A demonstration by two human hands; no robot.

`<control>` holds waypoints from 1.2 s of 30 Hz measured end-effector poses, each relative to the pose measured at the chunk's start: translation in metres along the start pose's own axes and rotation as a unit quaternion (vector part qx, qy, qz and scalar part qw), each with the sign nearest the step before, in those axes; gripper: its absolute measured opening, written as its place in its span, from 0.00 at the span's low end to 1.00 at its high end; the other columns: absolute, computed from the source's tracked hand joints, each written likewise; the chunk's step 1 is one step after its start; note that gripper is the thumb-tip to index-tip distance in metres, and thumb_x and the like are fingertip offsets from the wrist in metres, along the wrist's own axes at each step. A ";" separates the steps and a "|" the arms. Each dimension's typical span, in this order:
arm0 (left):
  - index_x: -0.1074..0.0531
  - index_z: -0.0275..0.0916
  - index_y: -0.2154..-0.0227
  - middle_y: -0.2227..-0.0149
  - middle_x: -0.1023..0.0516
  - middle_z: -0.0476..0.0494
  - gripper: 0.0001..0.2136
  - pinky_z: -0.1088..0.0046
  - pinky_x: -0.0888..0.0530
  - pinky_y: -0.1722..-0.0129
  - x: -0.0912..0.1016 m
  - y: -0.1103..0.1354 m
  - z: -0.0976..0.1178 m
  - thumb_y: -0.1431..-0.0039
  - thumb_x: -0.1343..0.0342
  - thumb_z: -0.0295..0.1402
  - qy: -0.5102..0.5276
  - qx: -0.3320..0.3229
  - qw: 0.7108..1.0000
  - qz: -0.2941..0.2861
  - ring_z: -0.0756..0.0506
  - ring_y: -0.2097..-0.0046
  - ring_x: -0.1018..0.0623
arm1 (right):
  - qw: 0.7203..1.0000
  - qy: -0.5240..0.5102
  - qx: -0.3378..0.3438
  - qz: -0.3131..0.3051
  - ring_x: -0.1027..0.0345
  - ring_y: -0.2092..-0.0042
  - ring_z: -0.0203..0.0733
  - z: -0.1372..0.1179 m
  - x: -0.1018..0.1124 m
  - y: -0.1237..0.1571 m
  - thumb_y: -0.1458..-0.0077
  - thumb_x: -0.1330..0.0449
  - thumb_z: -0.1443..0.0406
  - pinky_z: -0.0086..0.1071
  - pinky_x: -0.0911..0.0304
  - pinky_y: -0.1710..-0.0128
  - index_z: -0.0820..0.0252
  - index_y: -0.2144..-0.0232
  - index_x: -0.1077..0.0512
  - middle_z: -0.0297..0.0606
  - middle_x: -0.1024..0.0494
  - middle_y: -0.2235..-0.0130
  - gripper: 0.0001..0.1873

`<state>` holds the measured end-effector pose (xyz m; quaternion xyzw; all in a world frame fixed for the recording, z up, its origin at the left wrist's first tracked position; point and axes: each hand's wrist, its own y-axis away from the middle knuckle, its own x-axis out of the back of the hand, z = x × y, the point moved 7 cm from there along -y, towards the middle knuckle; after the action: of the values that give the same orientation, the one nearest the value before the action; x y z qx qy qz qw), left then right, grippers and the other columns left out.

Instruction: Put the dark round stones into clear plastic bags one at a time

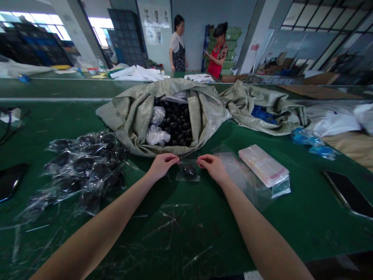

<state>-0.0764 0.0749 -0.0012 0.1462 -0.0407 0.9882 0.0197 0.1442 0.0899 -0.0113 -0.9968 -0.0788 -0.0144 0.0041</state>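
"Left hand [163, 165] and right hand [215, 167], thumbs closed against fingertips, pinch the upper corners of a small clear bag [196, 179]."

"And the dark oval piece [189, 169]?"

"Inside that bag, between the two hands and slightly nearer the worker than the fingertips; whether it rests on the green table [163, 249] is hard to tell."

"How much room?"

"Open table, littered with plastic scraps [171, 221], stretches between the forearms [119, 217] to the near side. Just beyond the fingertips, a woven sack [131, 124] of dark pieces blocks the way; heaped filled bags [84, 165] crowd the left, stacked flat bags [264, 165] the right."
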 end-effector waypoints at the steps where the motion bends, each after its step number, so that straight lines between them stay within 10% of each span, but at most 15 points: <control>1: 0.22 0.37 0.71 0.70 0.18 0.45 0.11 0.68 0.27 0.58 0.000 0.000 0.001 0.49 0.39 0.41 -0.010 -0.006 1.000 0.001 0.44 0.65 0.21 | 1.000 0.008 0.003 0.003 0.29 0.71 0.36 0.000 0.001 -0.001 0.58 0.32 0.59 0.33 0.29 0.67 0.59 0.71 0.22 0.34 0.21 0.72 0.12; 12: 0.22 0.35 0.62 0.63 0.18 0.42 0.18 0.63 0.27 0.52 -0.001 0.001 -0.007 0.57 0.33 0.38 0.037 0.002 0.998 -0.041 0.44 0.60 0.21 | 0.998 0.046 0.042 -0.009 0.36 0.76 0.33 -0.003 0.003 -0.002 0.55 0.34 0.59 0.28 0.40 0.77 0.58 0.69 0.24 0.31 0.25 0.75 0.11; 26: 0.27 0.35 0.68 0.68 0.22 0.45 0.12 0.75 0.30 0.68 -0.001 0.007 0.009 0.54 0.36 0.35 -0.016 -0.005 0.999 -0.032 0.48 0.65 0.24 | 0.997 0.063 0.047 0.006 0.38 0.80 0.33 -0.006 0.005 0.001 0.53 0.35 0.57 0.27 0.44 0.82 0.59 0.69 0.23 0.33 0.24 0.77 0.11; 36: 0.31 0.32 0.79 0.80 0.29 0.45 0.23 0.80 0.59 0.87 -0.008 0.013 -0.008 0.45 0.47 0.52 0.273 0.270 0.922 -0.057 0.59 0.87 0.49 | 0.996 0.045 0.082 -0.003 0.25 0.71 0.40 -0.007 0.003 0.001 0.52 0.34 0.57 0.29 0.34 0.78 0.58 0.70 0.23 0.37 0.21 0.70 0.11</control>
<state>-0.0714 0.0621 -0.0125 -0.1273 0.2427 0.9606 0.0458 0.1475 0.0892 -0.0043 -0.9912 -0.0825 -0.0525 0.0888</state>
